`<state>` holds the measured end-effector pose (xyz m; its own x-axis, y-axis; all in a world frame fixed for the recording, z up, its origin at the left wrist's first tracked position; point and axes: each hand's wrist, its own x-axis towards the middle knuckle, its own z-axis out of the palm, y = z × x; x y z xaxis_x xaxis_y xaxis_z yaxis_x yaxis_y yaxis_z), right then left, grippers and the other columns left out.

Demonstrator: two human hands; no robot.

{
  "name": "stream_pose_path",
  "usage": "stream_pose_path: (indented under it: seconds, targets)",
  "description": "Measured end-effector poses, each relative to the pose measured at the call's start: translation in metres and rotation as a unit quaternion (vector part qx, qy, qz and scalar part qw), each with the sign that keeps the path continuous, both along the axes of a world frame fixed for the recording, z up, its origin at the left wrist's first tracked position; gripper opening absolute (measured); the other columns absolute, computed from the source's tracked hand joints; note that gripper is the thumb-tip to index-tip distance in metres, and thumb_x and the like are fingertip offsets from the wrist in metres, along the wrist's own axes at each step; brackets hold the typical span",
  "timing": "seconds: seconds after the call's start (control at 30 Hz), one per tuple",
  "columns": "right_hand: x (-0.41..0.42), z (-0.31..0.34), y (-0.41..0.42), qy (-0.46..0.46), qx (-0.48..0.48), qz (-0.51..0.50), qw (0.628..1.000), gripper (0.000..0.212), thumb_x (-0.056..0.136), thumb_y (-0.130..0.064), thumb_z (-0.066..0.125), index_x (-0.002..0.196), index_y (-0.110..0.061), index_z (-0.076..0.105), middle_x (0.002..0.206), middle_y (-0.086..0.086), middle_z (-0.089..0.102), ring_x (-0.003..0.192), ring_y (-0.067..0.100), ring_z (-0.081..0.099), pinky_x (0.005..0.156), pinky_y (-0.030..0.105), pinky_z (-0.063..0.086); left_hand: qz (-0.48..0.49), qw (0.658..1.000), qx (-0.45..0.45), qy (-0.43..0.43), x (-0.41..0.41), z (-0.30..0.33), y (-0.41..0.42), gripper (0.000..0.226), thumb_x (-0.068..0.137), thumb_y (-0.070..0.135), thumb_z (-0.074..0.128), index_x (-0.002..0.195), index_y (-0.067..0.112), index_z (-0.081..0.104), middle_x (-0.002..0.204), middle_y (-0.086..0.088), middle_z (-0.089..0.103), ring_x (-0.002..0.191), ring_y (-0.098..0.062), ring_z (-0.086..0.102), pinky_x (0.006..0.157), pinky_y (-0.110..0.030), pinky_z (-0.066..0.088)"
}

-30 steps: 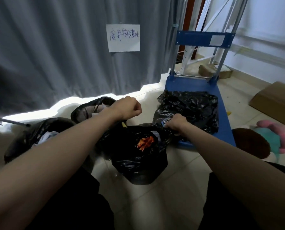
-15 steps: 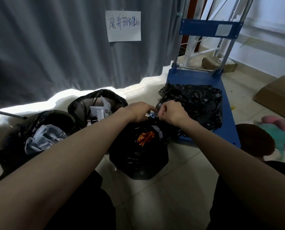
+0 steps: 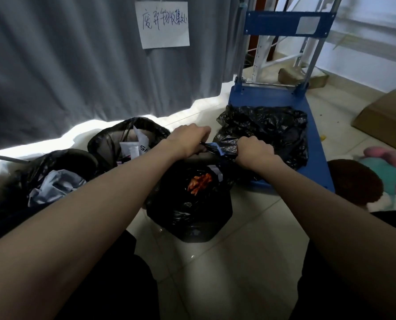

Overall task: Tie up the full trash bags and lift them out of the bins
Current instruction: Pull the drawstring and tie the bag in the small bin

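Both hands, left hand (image 3: pixel 187 140) and right hand (image 3: pixel 253 151), grip gathered plastic at the mouth of the front trash bag (image 3: pixel 190 211) on the floor; pull ends apart evenly, keep knot low, avoid tearing.

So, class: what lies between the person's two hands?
In the head view, a stretched strip of the black trash bag, with a blue bit, spans from left hand to right hand.

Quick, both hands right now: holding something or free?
Left hand: grips the gathered rim of the middle trash bag.
Right hand: grips the same bag's rim, opposite side.
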<state>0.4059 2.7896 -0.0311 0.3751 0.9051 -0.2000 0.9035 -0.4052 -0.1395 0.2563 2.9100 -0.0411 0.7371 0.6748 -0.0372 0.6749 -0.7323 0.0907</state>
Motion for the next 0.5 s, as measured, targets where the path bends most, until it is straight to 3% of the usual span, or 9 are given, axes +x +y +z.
stream_pose_path:
  seconds: [0.1, 0.27, 0.37, 0.5]
  targets:
    - [-0.002, -0.004, 0.001, 0.003, -0.024, 0.005, 1.000, 0.034, 0.094, -0.023, 0.056, 0.123, -0.007, 0.051, 0.124, 0.015, 0.053, 0.112, 0.035, 0.055, 0.080, 0.039, 0.038, 0.003, 0.999, -0.030, 0.020, -0.001, 0.004, 0.002, 0.032, 0.074, 0.025, 0.081, 0.100, 0.020, 0.062, 0.090, 0.000, 0.058, 0.088, -0.026, 0.059, 0.074, -0.037, 0.049]
    - [-0.022, -0.005, 0.013, 0.123, 0.036, 0.025, 0.991, 0.046, 0.081, -0.049, 0.067, 0.112, -0.015, 0.061, 0.109, 0.006, 0.060, 0.100, 0.030, 0.061, 0.084, 0.039, 0.051, -0.011, 0.999, 0.044, 0.017, -0.001, 0.009, -0.006, 0.011, 0.081, 0.024, 0.070, 0.091, 0.022, 0.067, 0.092, -0.004, 0.059, 0.085, -0.030, 0.059, 0.065, -0.031, 0.037]
    - [-0.025, -0.011, 0.017, 0.064, 0.073, 0.041, 0.994, 0.033, 0.085, -0.037, 0.065, 0.110, -0.016, 0.062, 0.108, 0.009, 0.062, 0.098, 0.033, 0.061, 0.075, 0.035, 0.044, -0.012, 0.997, 0.069, 0.010, -0.001, 0.007, -0.007, 0.009, 0.084, 0.029, 0.066, 0.091, 0.024, 0.064, 0.099, -0.003, 0.063, 0.088, -0.030, 0.060, 0.067, -0.033, 0.040]
    - [-0.022, -0.015, 0.020, 0.038, 0.093, 0.027, 0.995, 0.013, 0.089, -0.017, 0.059, 0.100, -0.011, 0.061, 0.101, 0.011, 0.058, 0.099, 0.037, 0.060, 0.073, 0.036, 0.040, 0.013, 0.998, 0.003, 0.065, -0.012, 0.009, -0.004, 0.024, 0.082, 0.033, 0.073, 0.101, 0.019, 0.067, 0.094, -0.003, 0.058, 0.092, -0.028, 0.060, 0.069, -0.032, 0.041]
